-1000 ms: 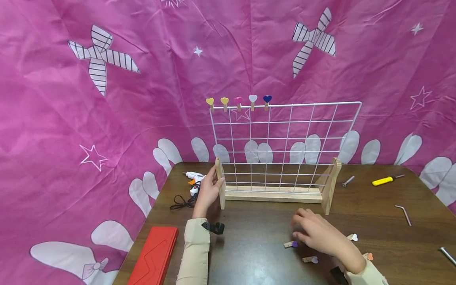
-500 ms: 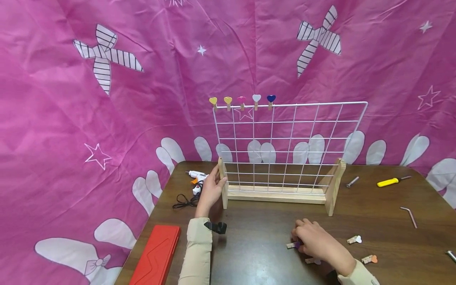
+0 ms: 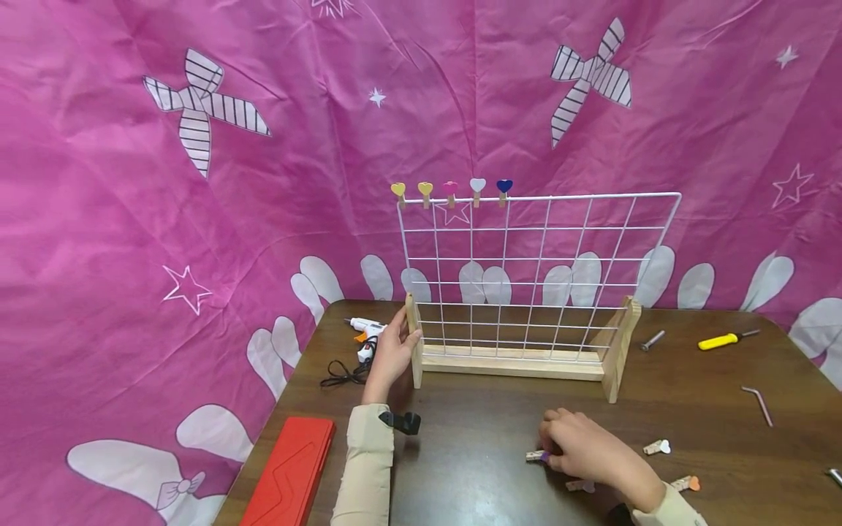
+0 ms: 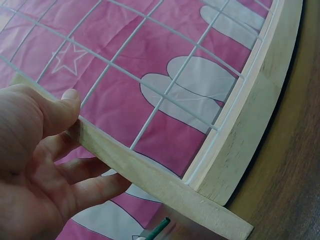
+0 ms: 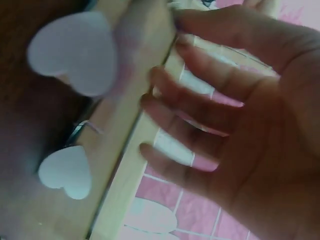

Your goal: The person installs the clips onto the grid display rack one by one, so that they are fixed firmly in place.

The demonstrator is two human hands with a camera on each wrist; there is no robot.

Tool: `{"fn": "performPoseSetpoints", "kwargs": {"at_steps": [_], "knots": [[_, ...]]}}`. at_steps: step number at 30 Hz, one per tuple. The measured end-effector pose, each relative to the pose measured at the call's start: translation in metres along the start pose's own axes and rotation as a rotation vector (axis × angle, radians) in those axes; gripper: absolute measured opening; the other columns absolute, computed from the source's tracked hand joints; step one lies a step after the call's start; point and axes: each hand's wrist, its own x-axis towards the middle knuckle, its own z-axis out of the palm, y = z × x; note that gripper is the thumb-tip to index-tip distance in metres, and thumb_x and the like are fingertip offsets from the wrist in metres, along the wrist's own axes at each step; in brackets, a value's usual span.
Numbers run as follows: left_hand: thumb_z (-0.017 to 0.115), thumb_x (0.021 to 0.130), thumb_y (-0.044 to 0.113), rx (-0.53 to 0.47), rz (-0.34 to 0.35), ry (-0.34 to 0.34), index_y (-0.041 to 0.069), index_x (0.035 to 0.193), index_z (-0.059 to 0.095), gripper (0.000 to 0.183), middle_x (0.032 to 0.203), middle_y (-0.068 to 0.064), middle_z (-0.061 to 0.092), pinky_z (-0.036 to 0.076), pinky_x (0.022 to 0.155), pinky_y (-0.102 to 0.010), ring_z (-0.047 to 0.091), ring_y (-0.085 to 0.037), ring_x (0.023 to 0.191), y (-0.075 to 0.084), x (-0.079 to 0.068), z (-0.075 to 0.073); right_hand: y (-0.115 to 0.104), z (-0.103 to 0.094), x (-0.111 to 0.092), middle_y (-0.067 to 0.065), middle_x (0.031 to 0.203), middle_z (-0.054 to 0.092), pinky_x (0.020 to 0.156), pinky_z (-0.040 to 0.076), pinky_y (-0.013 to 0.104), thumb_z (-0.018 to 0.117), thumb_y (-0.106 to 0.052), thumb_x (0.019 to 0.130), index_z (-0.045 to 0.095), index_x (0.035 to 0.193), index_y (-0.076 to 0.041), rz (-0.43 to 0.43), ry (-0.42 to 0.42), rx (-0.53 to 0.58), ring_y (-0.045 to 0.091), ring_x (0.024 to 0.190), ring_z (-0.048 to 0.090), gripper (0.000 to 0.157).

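Note:
A white wire grid rack (image 3: 506,258) stands upright in a wooden base. My left hand (image 3: 391,356) grips its left wooden side post (image 3: 416,358); in the left wrist view the thumb lies on the near side of that post (image 4: 150,172) and the fingers reach behind it. Low over the table, my right hand (image 3: 592,451) pinches the purple heart end of a small wooden clothespin (image 3: 534,456). Thumb and forefinger meet in the right wrist view, where the hand (image 5: 250,135) partly hides and blurs what they hold. A pale heart clothespin (image 3: 576,485) lies partly under the hand.
Several heart clothespins, including a dark blue one (image 3: 503,187), line the rack's top left. White (image 3: 656,447) and orange (image 3: 687,483) heart clothespins lie right. Around them are a glue gun (image 3: 367,326), red box (image 3: 289,467), yellow screwdriver (image 3: 720,341), bolt (image 3: 653,340) and hex key (image 3: 759,404).
My right hand has come down onto the purple heart clothespin and taken its end between thumb and forefinger. The left hand keeps its grip on the post; the view has shifted slightly.

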Motion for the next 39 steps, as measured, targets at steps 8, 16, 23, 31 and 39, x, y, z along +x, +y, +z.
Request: {"fn": "performPoseSetpoints", "kwargs": {"at_steps": [8, 16, 23, 31, 39], "knots": [[0.055, 0.092, 0.005, 0.014, 0.011, 0.005, 0.005, 0.143, 0.032, 0.057, 0.135, -0.022, 0.044, 0.045, 0.095, -0.04, 0.048, -0.03, 0.119, 0.0, 0.0, 0.0, -0.01, -0.032, 0.009, -0.018, 0.086, 0.052, 0.06, 0.045, 0.022, 0.07, -0.015, 0.08, 0.056, 0.086, -0.028, -0.145, 0.237, 0.168, 0.003, 0.075, 0.051, 0.02], [0.055, 0.091, 0.002, 0.003, 0.027, 0.004, 0.003, 0.143, 0.032, 0.057, 0.135, -0.023, 0.044, 0.045, 0.094, -0.04, 0.048, -0.032, 0.118, 0.0, 0.0, -0.001, -0.026, -0.09, 0.027, -0.012, 0.096, 0.057, 0.077, 0.046, 0.021, 0.065, -0.004, 0.083, 0.057, 0.098, -0.023, -0.306, 0.416, 0.199, 0.005, 0.09, 0.055, 0.025], [0.056, 0.091, 0.003, -0.001, 0.025, 0.007, 0.004, 0.142, 0.033, 0.057, 0.135, -0.022, 0.044, 0.045, 0.094, -0.041, 0.048, -0.032, 0.118, 0.0, -0.002, -0.001, -0.04, -0.152, 0.047, -0.001, 0.102, 0.057, 0.072, 0.044, 0.017, 0.066, 0.007, 0.078, 0.06, 0.099, -0.013, -0.319, 0.568, 0.08, 0.009, 0.094, 0.052, 0.029], [0.056, 0.091, 0.003, 0.002, 0.013, 0.001, 0.005, 0.143, 0.032, 0.057, 0.135, -0.021, 0.044, 0.045, 0.093, -0.039, 0.049, -0.031, 0.118, -0.001, -0.002, 0.0, -0.046, -0.216, 0.082, 0.008, 0.1, 0.057, 0.082, 0.04, 0.03, 0.069, 0.011, 0.074, 0.063, 0.088, -0.003, -0.299, 0.789, -0.02, 0.024, 0.099, 0.05, 0.021], [0.056, 0.091, 0.004, 0.015, 0.019, 0.001, 0.007, 0.143, 0.033, 0.058, 0.133, -0.021, 0.047, 0.047, 0.092, -0.041, 0.051, -0.03, 0.116, -0.001, -0.002, 0.001, -0.046, -0.257, 0.12, 0.01, 0.096, 0.054, 0.073, 0.036, 0.036, 0.07, 0.005, 0.077, 0.063, 0.079, -0.001, -0.208, 0.884, -0.045, 0.026, 0.091, 0.045, 0.009]]}}
